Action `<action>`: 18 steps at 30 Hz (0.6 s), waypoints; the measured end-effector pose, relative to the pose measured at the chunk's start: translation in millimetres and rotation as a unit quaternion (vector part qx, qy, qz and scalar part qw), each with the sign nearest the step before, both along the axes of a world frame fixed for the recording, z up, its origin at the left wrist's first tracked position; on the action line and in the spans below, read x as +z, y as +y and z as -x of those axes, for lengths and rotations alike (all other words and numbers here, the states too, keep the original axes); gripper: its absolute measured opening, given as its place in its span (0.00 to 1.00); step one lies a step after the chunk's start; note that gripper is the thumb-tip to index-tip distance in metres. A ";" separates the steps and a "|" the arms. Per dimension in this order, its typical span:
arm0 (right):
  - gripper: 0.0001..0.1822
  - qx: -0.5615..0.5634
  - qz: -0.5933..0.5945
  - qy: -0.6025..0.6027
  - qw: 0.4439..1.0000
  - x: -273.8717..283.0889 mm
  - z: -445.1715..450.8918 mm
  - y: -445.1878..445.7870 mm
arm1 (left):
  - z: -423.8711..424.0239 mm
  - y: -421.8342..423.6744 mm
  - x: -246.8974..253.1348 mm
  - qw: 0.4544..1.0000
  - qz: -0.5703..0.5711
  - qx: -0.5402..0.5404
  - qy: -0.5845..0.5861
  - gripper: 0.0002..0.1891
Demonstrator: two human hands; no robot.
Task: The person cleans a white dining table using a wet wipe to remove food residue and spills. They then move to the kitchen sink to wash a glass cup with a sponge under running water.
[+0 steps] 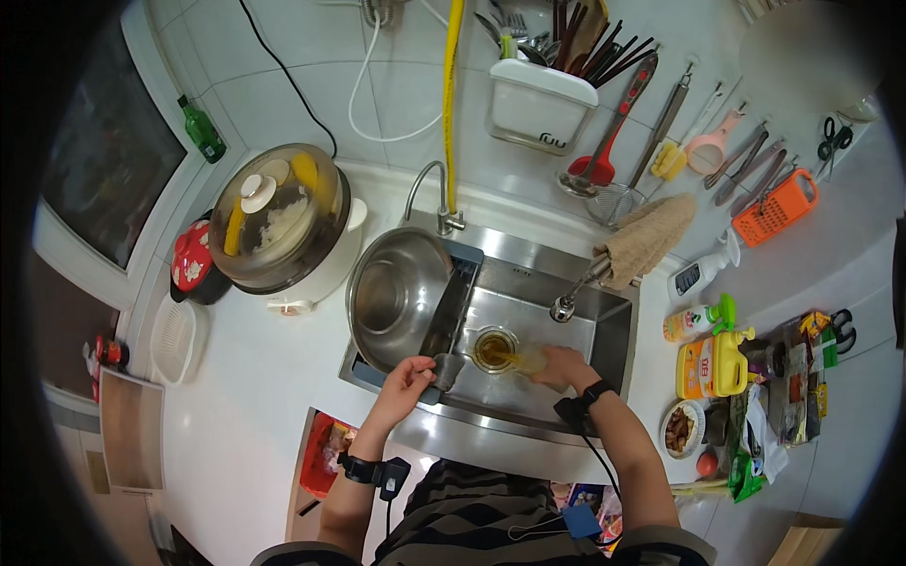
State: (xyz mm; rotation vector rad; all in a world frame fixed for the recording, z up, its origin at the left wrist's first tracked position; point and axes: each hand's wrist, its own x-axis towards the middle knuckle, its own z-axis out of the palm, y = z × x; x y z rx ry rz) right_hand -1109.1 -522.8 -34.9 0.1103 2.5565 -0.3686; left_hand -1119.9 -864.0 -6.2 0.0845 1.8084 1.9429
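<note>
My right hand [564, 368] grips a clear cup-like container [531, 359], tipped to the left. Yellow-brown liquid [501, 356] runs from it onto the drain [493, 348] of the stainless steel sink [527, 308]. Between the fingertips of my left hand [407, 388] is a small grey, see-through piece [447, 371], perhaps a lid or strainer; its kind is unclear. It is held over the sink's left part, just below a large steel basin [393, 297]. The basin rests tilted over a dark drain rack [463, 272].
A goose-neck tap [433, 191] and a main faucet [564, 307] with a brown towel [648, 240] over it rise behind the sink. An electric steamer [283, 219] stands left. Cleaning bottles [711, 366] and a bowl of food [681, 429] line the right. Utensils hang on the wall.
</note>
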 end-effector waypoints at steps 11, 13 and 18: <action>0.43 0.004 -0.077 -0.186 0.980 7.2 -2.3 -10.2 | 17.6 10.8 -9.5 0.998 0.003 -0.060 -0.004 0.13; 0.45 -0.017 -0.062 -0.176 0.982 5.1 -11.8 -3.5 | 21.0 15.7 -12.4 0.998 -0.002 -0.067 0.001 0.13; 0.41 -0.128 0.107 0.016 0.986 18.7 -54.8 8.3 | 17.0 48.6 -21.2 0.977 0.072 -0.193 0.047 0.13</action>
